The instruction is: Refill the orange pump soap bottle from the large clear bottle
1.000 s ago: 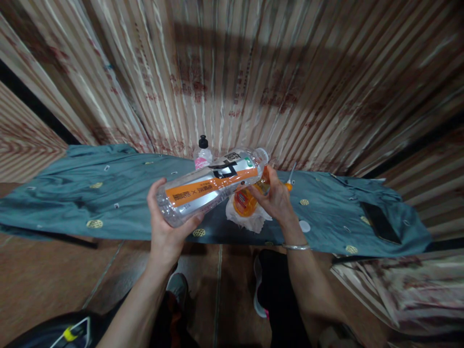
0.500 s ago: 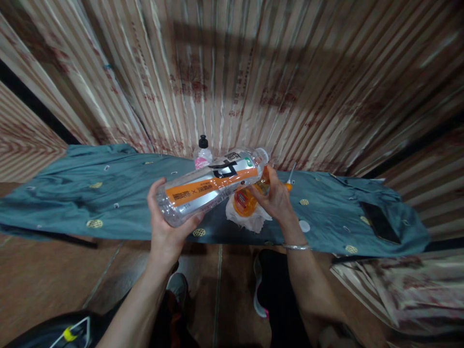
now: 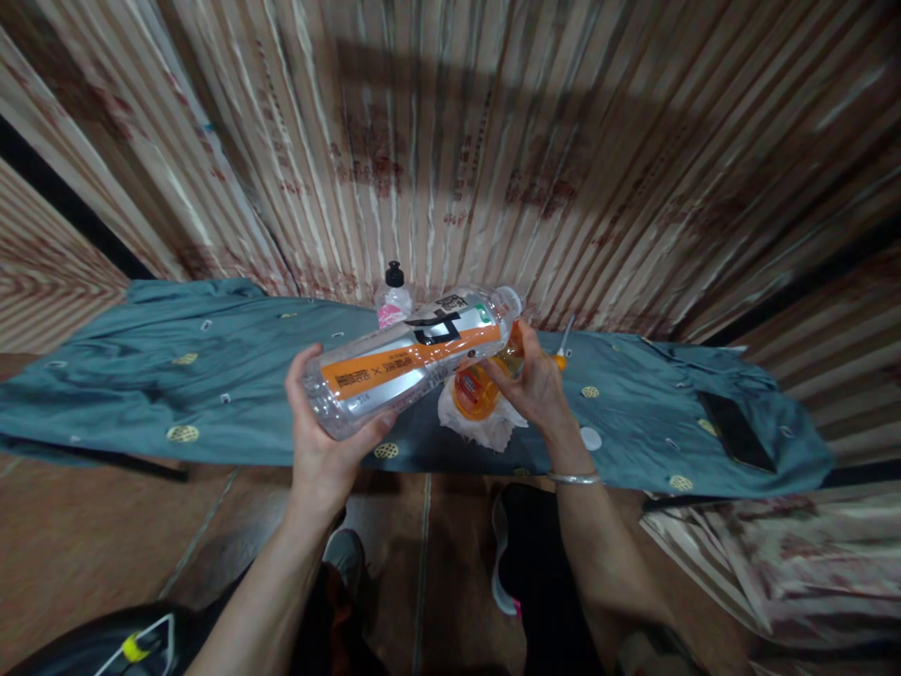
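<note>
We hold a big clear bottle [image 3: 412, 361] with an orange label up in the air, lying on its side over the counter [image 3: 141, 394]. Our left hand [image 3: 320, 441] is under its bottom end, with the fingers [image 3: 296, 380] wrapped around it. Our right hand [image 3: 539, 390] is at the other end, near the bottle's neck, and its fingers are curled there; we cannot tell just how tightly they grip. The right wrist wears a thin silver bangle [image 3: 573, 479]. The counter has a blue-green cloth [image 3: 211, 376] with small gold spots on it. Just under the bottle, on the cloth, sits a small orange jar [image 3: 475, 394] on a crumpled white tissue [image 3: 485, 432]. Behind the big bottle stands a little pink bottle [image 3: 392, 299] with a black cap. Far to the right, a dark phone [image 3: 736, 430] lies flat on the cloth. Below the counter we see our shoes [image 3: 344, 554] on the brown floor
</note>
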Motion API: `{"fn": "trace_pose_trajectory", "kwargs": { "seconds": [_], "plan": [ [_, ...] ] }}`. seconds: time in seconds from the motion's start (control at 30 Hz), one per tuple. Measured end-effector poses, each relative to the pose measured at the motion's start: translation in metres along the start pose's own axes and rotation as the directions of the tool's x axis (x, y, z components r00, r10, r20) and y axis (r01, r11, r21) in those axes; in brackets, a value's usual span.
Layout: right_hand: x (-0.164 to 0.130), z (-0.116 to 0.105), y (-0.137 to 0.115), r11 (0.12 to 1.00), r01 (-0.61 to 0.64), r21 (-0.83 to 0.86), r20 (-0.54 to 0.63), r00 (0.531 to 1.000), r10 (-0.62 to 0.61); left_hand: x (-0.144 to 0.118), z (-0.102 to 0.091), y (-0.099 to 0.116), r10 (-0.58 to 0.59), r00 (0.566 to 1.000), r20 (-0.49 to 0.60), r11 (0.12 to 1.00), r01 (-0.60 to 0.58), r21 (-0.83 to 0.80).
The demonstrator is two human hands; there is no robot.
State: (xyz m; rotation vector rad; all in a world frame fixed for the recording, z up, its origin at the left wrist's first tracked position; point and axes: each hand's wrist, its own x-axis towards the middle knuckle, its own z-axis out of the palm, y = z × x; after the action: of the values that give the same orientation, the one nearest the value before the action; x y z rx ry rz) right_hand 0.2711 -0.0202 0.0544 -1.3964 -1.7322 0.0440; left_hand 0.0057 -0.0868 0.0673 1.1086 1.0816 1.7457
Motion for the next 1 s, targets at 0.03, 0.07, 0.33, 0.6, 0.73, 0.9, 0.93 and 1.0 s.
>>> {"fn": "trace_pose_trajectory", "kwargs": {
  "seconds": [0.03, 0.07, 0.33, 0.6, 0.73, 0.9, 0.93, 1.0],
  "plan": [
    [-0.0001, -0.0002, -0.0002, 1.000, 0.001, -0.001, -0.002, 1.000, -0.001, -0.0002, 0.0002, 0.0002, 0.004, 1.000, -0.002, 1.000, -0.004, -0.009],
    [-0.0002, -0.0003, -0.0004, 1.000, 0.003, -0.001, -0.003, 1.000, -0.003, -0.0005, 0.0005, 0.0003, 0.008, 1.000, -0.006, 1.000, -0.008, -0.017],
    [-0.0009, -0.0001, 0.0000, 1.000, 0.020, 0.001, 0.004, 1.000, -0.020, 0.0010, -0.0001, -0.0029, 0.028, 1.000, 0.003, 0.999, -0.028, -0.035],
    [-0.0002, 0.0003, -0.0005, 1.000, 0.012, 0.005, -0.008, 1.000, -0.012, 0.0005, -0.0012, -0.0027, 0.033, 0.999, 0.011, 0.998, -0.032, -0.053],
    [-0.0002, 0.0003, 0.0005, 1.000, 0.007, 0.014, -0.007, 1.000, -0.007, 0.0009, -0.0006, -0.0022, 0.012, 1.000, -0.008, 0.999, -0.012, -0.044],
    [-0.0007, 0.0009, 0.0016, 1.000, 0.012, 0.012, -0.007, 1.000, -0.012, 0.0006, 0.0002, -0.0010, 0.019, 1.000, -0.003, 0.999, -0.019, -0.036],
    [-0.0008, 0.0010, 0.0017, 1.000, 0.013, 0.009, -0.011, 1.000, -0.013, 0.0002, 0.0002, -0.0006, 0.019, 1.000, 0.001, 0.999, -0.019, -0.035],
    [-0.0009, 0.0013, 0.0020, 1.000, 0.012, 0.001, -0.010, 1.000, -0.012, -0.0004, -0.0001, 0.0003, 0.018, 1.000, 0.003, 0.999, -0.018, -0.031]
  ]
}}
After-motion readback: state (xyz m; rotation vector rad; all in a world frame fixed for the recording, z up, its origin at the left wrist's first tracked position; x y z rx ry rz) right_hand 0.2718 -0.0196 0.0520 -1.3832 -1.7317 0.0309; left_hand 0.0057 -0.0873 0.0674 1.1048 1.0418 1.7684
